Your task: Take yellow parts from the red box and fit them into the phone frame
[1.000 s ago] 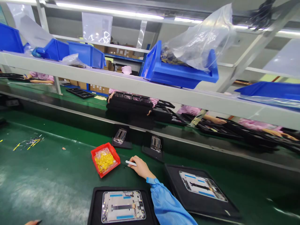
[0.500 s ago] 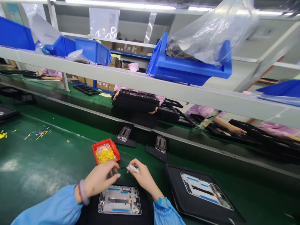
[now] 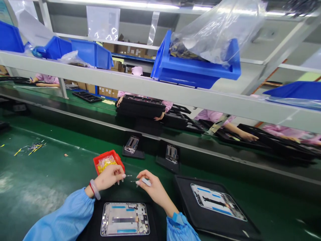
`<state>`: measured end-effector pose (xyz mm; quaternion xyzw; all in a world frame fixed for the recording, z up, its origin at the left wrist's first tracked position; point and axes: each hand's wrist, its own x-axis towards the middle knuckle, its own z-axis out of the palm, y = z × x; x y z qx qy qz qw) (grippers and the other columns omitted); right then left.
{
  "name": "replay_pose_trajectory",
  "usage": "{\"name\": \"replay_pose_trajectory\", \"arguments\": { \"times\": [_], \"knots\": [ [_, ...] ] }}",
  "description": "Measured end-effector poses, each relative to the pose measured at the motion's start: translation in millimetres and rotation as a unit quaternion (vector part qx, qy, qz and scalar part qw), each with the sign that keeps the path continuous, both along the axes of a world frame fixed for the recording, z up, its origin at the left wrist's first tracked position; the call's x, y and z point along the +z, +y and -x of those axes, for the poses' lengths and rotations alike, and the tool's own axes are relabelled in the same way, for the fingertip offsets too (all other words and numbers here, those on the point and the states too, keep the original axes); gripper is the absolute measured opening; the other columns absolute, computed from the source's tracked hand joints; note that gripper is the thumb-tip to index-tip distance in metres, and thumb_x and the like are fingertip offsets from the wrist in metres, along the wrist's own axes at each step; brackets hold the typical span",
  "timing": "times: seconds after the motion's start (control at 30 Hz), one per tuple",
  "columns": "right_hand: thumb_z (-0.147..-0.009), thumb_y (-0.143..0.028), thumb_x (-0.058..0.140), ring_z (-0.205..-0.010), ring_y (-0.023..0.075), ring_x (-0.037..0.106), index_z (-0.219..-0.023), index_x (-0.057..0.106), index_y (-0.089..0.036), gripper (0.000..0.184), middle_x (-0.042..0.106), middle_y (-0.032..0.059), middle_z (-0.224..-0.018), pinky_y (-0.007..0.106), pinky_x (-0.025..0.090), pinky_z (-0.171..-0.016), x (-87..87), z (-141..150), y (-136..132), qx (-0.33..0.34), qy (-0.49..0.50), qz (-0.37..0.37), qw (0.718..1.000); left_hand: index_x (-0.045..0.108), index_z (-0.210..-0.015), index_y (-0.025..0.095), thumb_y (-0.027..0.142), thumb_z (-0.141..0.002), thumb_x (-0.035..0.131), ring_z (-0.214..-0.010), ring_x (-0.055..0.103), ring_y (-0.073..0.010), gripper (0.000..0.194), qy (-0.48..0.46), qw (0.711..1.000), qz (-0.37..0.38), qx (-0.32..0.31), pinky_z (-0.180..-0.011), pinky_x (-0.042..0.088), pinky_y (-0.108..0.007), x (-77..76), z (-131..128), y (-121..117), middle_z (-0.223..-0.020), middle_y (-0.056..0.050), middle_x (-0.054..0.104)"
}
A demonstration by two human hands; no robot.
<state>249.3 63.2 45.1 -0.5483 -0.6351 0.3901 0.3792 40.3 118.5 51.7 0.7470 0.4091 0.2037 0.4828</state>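
My left hand [image 3: 110,177] is closed in a pinch in front of the red bin [image 3: 97,160], with a tiny thin strip [image 3: 128,175] at its fingertips. Facing it, my right hand [image 3: 152,187] grips a white pen-like tool [image 3: 146,182]; its tip is too small to make out. Another small thin piece [image 3: 133,181] shows beside the right fingertips, and I cannot tell whether it is held. Below both hands, a phone frame [image 3: 122,211] with blue strips and a circuit board lies on a black pad [image 3: 156,217]. Yellow pieces [image 3: 106,162] and clear plastic fill the bin.
On the right, another phone frame [image 3: 217,202] rests on a black tray [image 3: 185,201]. Two smaller frames on black pads stand behind. Loose strips [image 3: 35,148] lie at left. A shelf rail [image 3: 125,78] with blue bins [image 3: 195,72] crosses above; co-workers sit beyond.
My left hand has moved up and away from the phone frame, closing from a loose curl into a pinch. My right hand stays nearly in place with the white tool. The view has shifted slightly.
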Motion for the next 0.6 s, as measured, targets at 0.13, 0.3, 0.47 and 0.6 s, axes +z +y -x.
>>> {"name": "replay_pose_trajectory", "arguments": {
  "times": [0.13, 0.3, 0.47, 0.6],
  "knots": [
    [-0.077, -0.028, 0.058, -0.071, 0.0207, 0.064, -0.075, 0.067, -0.019, 0.013, 0.068, 0.0027, -0.072, 0.029, 0.048, -0.068, -15.1, -7.4, 7.2, -0.027, -0.087, -0.008, 0.996, 0.051, -0.069, 0.019, 0.051, -0.077, 0.046, -0.060, 0.053, -0.0163, 0.033, -0.008, 0.999, -0.034, 0.027, -0.058, 0.043, -0.027, 6.2, 13.3, 7.7, -0.063, 0.000, 0.056],
    [-0.075, -0.021, 0.057, -0.091, 0.0262, 0.064, -0.077, 0.070, -0.020, 0.013, 0.069, 0.0095, -0.096, 0.036, 0.048, -0.082, -19.7, -4.1, 8.3, -0.064, -0.133, -0.039, 0.988, 0.048, -0.067, 0.020, 0.047, -0.081, 0.041, -0.066, 0.051, -0.0178, 0.031, -0.010, 0.995, -0.088, 0.041, -0.067, 0.043, -0.030, 6.6, 14.6, 10.0, -0.067, -0.001, 0.054],
    [-0.083, -0.037, 0.054, -0.062, 0.0181, 0.062, -0.082, 0.068, -0.019, 0.023, 0.069, 0.0086, -0.087, 0.027, 0.046, -0.053, 5.9, 20.9, 2.9, -0.098, -0.057, -0.127, 0.985, 0.045, -0.069, 0.021, 0.041, -0.086, 0.036, -0.067, 0.052, -0.0190, 0.028, -0.014, 0.989, -0.135, 0.051, -0.069, 0.043, -0.031, 2.5, 9.6, 6.9, -0.065, 0.000, 0.051],
    [-0.078, -0.033, 0.057, -0.055, 0.0160, 0.058, -0.077, 0.069, -0.019, 0.019, 0.069, 0.0057, -0.077, 0.025, 0.041, -0.047, 14.7, 44.2, 11.5, -0.098, -0.071, -0.170, 0.978, 0.044, -0.074, 0.021, 0.036, -0.091, 0.031, -0.068, 0.052, -0.0191, 0.025, -0.022, 0.984, -0.168, 0.054, -0.068, 0.044, -0.031, 1.1, 10.1, 5.6, -0.067, 0.000, 0.051]
  ]
}}
